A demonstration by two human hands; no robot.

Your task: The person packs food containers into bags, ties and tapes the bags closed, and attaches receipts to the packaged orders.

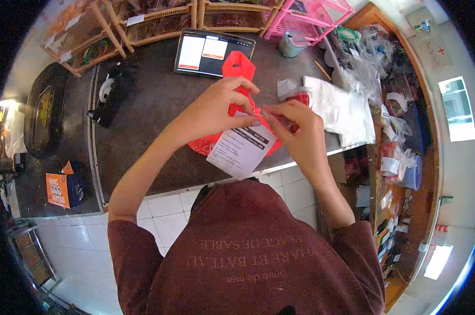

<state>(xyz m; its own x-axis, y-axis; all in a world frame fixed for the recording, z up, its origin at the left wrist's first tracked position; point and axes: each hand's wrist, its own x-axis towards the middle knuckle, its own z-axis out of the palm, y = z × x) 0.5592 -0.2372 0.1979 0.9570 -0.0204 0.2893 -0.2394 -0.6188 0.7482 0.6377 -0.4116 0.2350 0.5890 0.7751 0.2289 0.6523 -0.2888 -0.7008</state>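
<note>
A bright red bag [238, 67] with a handle hole at its top lies in front of me on the dark table. Its narrow neck passes between my two hands. My left hand [222, 107] is closed around the neck, thumb on the near side. Beside it, my right hand [295, 122] pinches something small and thin at the neck, too fine to make out. A white printed paper slip [238, 152] hangs tilted just below my fingers, over the bag's lower part. Its upper edge is partly covered by my left thumb.
Behind the bag stands a tablet [214, 52] with a lit screen. White plastic packaging [340, 113] lies to the right, near a pen [322, 70] and a cup [294, 44]. Woven baskets [156, 26] and a pink rack [305, 23] line the back. An orange box [58, 190] sits left.
</note>
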